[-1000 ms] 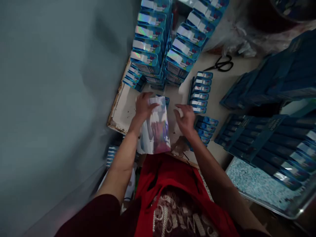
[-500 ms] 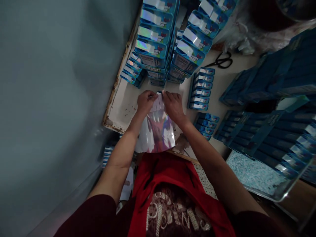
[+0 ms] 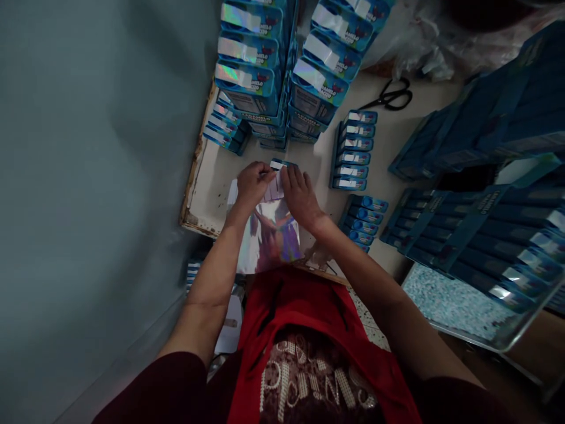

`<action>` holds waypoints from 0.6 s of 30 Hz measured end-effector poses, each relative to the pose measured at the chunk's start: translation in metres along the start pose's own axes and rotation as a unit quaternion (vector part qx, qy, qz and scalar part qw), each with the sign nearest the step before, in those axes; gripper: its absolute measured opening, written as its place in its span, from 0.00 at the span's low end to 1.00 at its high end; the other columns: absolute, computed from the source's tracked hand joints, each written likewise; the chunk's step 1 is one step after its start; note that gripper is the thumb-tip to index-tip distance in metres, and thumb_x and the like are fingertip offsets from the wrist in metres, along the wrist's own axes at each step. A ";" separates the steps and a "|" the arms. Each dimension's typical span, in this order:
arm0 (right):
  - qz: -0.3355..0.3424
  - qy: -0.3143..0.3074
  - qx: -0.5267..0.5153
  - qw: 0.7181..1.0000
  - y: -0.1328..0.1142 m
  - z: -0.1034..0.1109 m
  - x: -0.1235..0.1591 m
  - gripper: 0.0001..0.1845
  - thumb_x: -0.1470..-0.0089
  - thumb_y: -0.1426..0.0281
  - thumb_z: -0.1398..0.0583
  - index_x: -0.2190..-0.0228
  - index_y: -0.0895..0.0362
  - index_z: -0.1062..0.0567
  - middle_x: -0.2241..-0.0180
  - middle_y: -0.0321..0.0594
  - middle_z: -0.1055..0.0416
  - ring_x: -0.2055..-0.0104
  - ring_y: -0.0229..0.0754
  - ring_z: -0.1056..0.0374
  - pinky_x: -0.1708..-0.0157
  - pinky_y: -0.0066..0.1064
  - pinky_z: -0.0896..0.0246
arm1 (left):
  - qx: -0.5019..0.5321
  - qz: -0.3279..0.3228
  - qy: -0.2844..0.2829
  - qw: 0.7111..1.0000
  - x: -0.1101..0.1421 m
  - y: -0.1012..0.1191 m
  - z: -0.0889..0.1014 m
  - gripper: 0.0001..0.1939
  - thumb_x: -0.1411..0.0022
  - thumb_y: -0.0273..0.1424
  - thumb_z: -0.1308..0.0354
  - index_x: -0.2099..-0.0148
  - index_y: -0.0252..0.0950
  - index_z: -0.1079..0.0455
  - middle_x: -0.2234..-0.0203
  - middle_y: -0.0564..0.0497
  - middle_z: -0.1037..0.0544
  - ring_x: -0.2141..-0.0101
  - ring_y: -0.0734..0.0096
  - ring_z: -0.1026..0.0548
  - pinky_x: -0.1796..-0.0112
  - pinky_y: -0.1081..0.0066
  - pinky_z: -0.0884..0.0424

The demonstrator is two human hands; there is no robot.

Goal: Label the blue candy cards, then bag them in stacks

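Observation:
A shiny holographic sheet [image 3: 269, 235], with a pale strip marked by short lines at its top, hangs over the table's front edge toward the red apron. My left hand [image 3: 252, 184] is closed, thumb and fingertips pinching the top left of this sheet. My right hand [image 3: 303, 199] lies over the sheet's top right corner with its fingers stretched out, tips at a small blue box [image 3: 282, 164]. The box lies just beyond both hands, partly covered by my right fingers. Whether the sheet touches the box cannot be made out.
Tall stacks of blue boxes [image 3: 247, 82] stand behind my hands. Rows of small blue boxes [image 3: 355, 150] lie to the right, near black-handled scissors [image 3: 391, 97]. Bundled boxes [image 3: 477, 229] sit above a metal tray [image 3: 463, 303] of pale blue bits. A wall [image 3: 88, 176] bounds the left.
The view has shifted a little. The small blue box beyond my hands shows more than before. My right fingers have stretched out from a pinch, and the sheet is less covered at its left.

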State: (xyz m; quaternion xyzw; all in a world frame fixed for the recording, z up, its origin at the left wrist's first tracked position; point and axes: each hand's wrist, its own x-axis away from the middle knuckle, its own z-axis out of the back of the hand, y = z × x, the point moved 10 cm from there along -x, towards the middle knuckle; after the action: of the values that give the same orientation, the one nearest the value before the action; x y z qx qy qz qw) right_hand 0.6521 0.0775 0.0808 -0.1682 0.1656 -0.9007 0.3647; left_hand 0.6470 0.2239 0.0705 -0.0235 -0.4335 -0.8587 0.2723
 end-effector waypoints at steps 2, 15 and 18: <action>-0.032 -0.007 0.003 0.999 -0.002 -0.001 0.003 0.33 0.27 0.77 0.52 0.25 0.67 0.41 0.24 0.66 0.44 0.21 0.64 0.45 0.24 0.65 0.51 | 0.004 0.012 -0.001 1.000 0.001 -0.001 -0.001 0.03 0.42 0.29 0.37 0.68 0.39 0.28 0.67 0.50 0.20 0.61 0.61 0.23 0.53 0.64 0.30; -0.076 -0.045 0.001 0.996 0.001 0.019 0.015 0.37 0.29 0.80 0.50 0.23 0.56 0.42 0.23 0.62 0.44 0.33 0.62 0.32 0.34 0.58 0.36 | 0.065 0.021 -0.065 0.996 0.014 0.009 0.000 0.05 0.41 0.31 0.37 0.69 0.38 0.29 0.73 0.54 0.25 0.66 0.66 0.28 0.61 0.68 0.34; -0.034 -0.057 -0.010 0.998 -0.004 0.019 0.018 0.36 0.30 0.80 0.49 0.24 0.59 0.40 0.26 0.62 0.39 0.33 0.62 0.34 0.34 0.56 0.38 | 0.091 0.025 -0.048 0.994 0.016 0.005 0.003 0.07 0.41 0.32 0.36 0.69 0.38 0.29 0.74 0.55 0.27 0.67 0.66 0.29 0.63 0.69 0.34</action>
State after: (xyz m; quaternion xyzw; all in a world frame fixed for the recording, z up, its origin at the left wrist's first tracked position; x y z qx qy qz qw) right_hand 0.6456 0.0642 0.1032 -0.2284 0.1476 -0.8997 0.3414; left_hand 0.6350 0.2168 0.0805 -0.0507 -0.5220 -0.8063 0.2737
